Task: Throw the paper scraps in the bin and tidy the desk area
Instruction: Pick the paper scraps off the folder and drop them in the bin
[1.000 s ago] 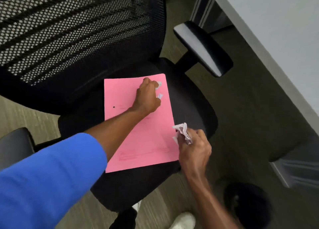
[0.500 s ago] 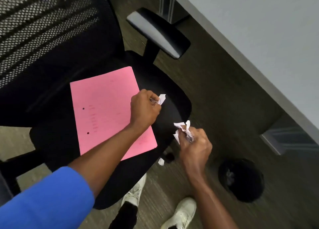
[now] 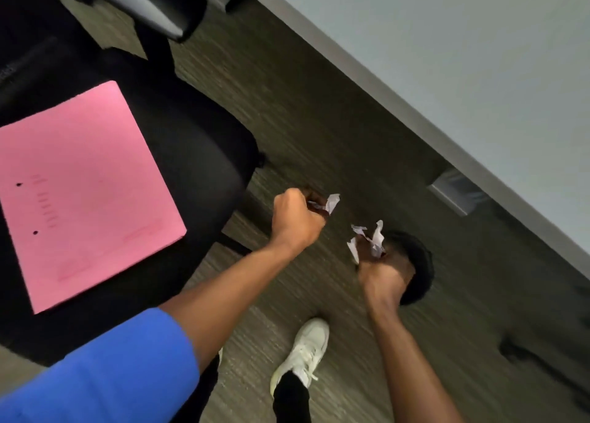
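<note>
Left hand (image 3: 297,221): a scrap (image 3: 332,202) is being pinched, past the chair (image 3: 198,154) edge.
Right hand (image 3: 381,272): scraps (image 3: 376,240) are being clutched over the bin (image 3: 418,263) rim.
Floor (image 3: 319,119): open room is being left between chair and desk (image 3: 447,55).

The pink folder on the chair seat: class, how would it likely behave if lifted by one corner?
The pink folder looks thin and flat, so it would probably sag and feel light. It lies on the black chair seat, overhanging nothing, so it likely slides when pushed.
</note>
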